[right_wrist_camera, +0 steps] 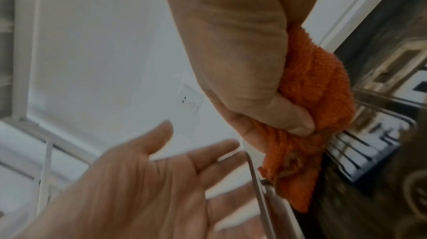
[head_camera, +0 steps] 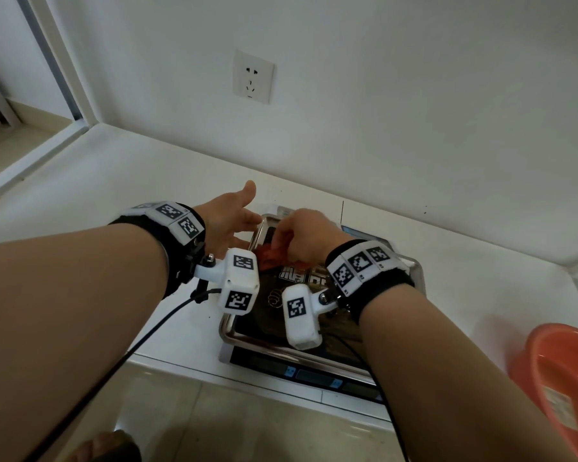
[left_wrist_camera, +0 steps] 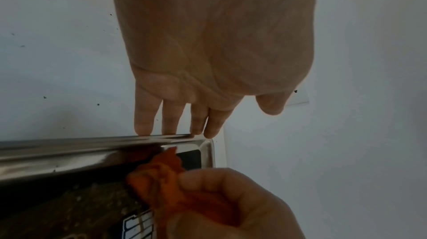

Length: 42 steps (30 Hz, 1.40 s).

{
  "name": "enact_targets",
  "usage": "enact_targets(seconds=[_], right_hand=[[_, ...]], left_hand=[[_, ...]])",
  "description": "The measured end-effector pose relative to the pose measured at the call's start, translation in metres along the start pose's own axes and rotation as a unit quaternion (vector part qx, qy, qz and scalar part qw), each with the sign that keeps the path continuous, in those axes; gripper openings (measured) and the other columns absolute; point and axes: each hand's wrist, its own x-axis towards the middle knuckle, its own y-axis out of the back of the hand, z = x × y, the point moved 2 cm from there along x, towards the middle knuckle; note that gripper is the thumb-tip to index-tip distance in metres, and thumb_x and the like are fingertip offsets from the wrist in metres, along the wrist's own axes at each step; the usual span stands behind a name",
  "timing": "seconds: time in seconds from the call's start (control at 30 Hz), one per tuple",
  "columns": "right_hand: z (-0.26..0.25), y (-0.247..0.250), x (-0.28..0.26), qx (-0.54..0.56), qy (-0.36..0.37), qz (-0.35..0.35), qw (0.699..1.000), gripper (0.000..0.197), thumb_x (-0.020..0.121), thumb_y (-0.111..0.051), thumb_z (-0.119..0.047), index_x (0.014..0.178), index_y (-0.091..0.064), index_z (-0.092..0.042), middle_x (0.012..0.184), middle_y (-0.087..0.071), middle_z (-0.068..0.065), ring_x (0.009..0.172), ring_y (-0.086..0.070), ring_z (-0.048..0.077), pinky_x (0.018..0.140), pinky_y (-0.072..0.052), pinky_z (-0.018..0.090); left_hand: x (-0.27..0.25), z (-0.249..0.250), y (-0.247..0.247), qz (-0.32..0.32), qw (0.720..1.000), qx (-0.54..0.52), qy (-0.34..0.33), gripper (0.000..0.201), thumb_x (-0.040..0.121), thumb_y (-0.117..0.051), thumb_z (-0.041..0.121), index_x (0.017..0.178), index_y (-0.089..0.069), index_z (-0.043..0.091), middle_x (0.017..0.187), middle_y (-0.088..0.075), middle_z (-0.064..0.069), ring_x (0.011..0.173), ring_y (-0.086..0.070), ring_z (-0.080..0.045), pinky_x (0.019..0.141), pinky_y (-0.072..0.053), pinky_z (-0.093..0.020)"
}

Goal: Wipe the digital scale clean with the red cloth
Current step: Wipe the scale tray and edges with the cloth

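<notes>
The scale [head_camera: 317, 371] sat on the white counter [head_camera: 80, 208], wiping apparently under way, with the right hand [head_camera: 306, 235] gripping the bunched red cloth [head_camera: 272, 256] at the tray's [left_wrist_camera: 69, 155] far-left corner and the left hand [head_camera: 229, 221] open, fingers straight at its rim.

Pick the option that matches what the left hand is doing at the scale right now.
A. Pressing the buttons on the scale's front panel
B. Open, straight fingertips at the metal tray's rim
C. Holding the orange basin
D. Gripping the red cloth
B: the left hand is open, its straight fingertips at the metal tray's rim, while the right hand grips the red cloth.
</notes>
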Motion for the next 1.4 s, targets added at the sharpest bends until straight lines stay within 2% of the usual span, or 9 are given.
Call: enact_targets(seconds=[0.2,0.3,0.5,0.7,0.87,1.0,1.1,1.3,1.4], right_hand=[[0.027,0.010,0.001,0.033,-0.057,0.121,0.990,0.016,0.086,-0.067,-0.011,0.095,-0.074,-0.022,0.108,-0.071,0.000,0.104,-0.065,0.019,0.092,-0.055,0.035],[0.028,-0.006,0.001,0.019,-0.053,0.103,0.993,0.013,0.093,-0.066,-0.022,0.102,-0.075,-0.027,0.112,-0.072,-0.002,0.105,-0.066,0.018,0.097,-0.053,0.034],[0.024,-0.007,-0.008,0.022,-0.038,-0.015,0.999,0.033,0.086,-0.063,0.000,0.099,-0.076,-0.027,0.108,-0.070,-0.003,0.101,-0.066,0.017,0.085,-0.059,0.032],[0.052,0.022,-0.019,0.065,-0.094,0.095,0.989,0.027,0.083,-0.062,0.003,0.097,-0.076,-0.015,0.107,-0.072,0.003,0.103,-0.064,0.021,0.091,-0.058,0.040],[0.058,0.001,-0.024,0.057,-0.125,0.088,0.987,0.029,0.089,-0.062,-0.003,0.101,-0.074,-0.027,0.113,-0.071,0.000,0.105,-0.065,0.020,0.093,-0.056,0.036],[0.052,0.006,-0.028,0.042,-0.102,-0.005,0.994,0.031,0.084,-0.069,0.001,0.100,-0.077,-0.024,0.105,-0.066,-0.004,0.103,-0.062,0.017,0.083,-0.055,0.031],[0.060,0.017,-0.028,0.065,-0.115,0.069,0.989,0.031,0.083,-0.066,0.003,0.091,-0.076,-0.025,0.095,-0.066,-0.007,0.099,-0.063,0.016,0.072,-0.053,0.026],[0.056,0.003,-0.025,0.041,-0.124,0.105,0.986,0.012,0.094,-0.066,-0.029,0.096,-0.076,-0.023,0.104,-0.072,0.000,0.099,-0.066,0.020,0.089,-0.054,0.032],[0.037,-0.006,-0.021,0.037,-0.098,0.061,0.993,0.013,0.094,-0.066,-0.023,0.101,-0.076,-0.026,0.114,-0.071,-0.001,0.103,-0.067,0.019,0.095,-0.055,0.034]], left_hand=[[0.012,-0.002,-0.001,0.008,0.998,0.063,0.008,0.093,0.079,-0.015,0.079,0.144,-0.037,0.016,0.155,-0.029,-0.007,0.140,-0.031,-0.032,0.113,-0.028,-0.050],[0.016,-0.005,-0.006,0.018,0.997,0.081,0.010,0.094,0.077,-0.020,0.080,0.142,-0.039,0.015,0.155,-0.029,-0.007,0.141,-0.030,-0.031,0.112,-0.030,-0.050],[0.019,-0.006,-0.008,0.029,0.996,0.084,0.006,0.089,0.081,-0.018,0.077,0.145,-0.035,0.017,0.155,-0.028,-0.004,0.141,-0.028,-0.032,0.112,-0.030,-0.049],[0.016,-0.009,-0.003,0.017,0.997,0.069,-0.023,0.087,0.077,-0.021,0.079,0.147,-0.029,0.029,0.156,-0.027,-0.001,0.138,-0.035,-0.030,0.110,-0.033,-0.051],[0.012,-0.006,-0.008,0.021,0.996,0.091,-0.011,0.087,0.081,-0.018,0.076,0.150,-0.023,0.024,0.155,-0.028,0.003,0.142,-0.028,-0.029,0.112,-0.029,-0.051],[0.008,-0.007,-0.010,0.023,0.996,0.081,-0.005,0.091,0.076,-0.022,0.079,0.149,-0.023,0.025,0.156,-0.027,-0.001,0.141,-0.031,-0.031,0.111,-0.030,-0.053],[0.004,-0.007,-0.009,0.050,0.996,0.075,-0.007,0.084,0.087,-0.017,0.071,0.152,-0.011,0.018,0.159,-0.019,-0.002,0.143,-0.028,-0.029,0.115,-0.026,-0.050],[0.004,-0.014,0.000,0.029,0.995,0.080,0.049,0.094,0.085,-0.015,0.074,0.149,-0.023,0.006,0.151,-0.036,-0.012,0.134,-0.040,-0.033,0.111,-0.032,-0.049],[0.006,-0.015,0.001,0.029,0.995,0.088,0.049,0.095,0.084,-0.015,0.075,0.148,-0.026,0.007,0.149,-0.039,-0.012,0.133,-0.041,-0.034,0.110,-0.033,-0.049]])
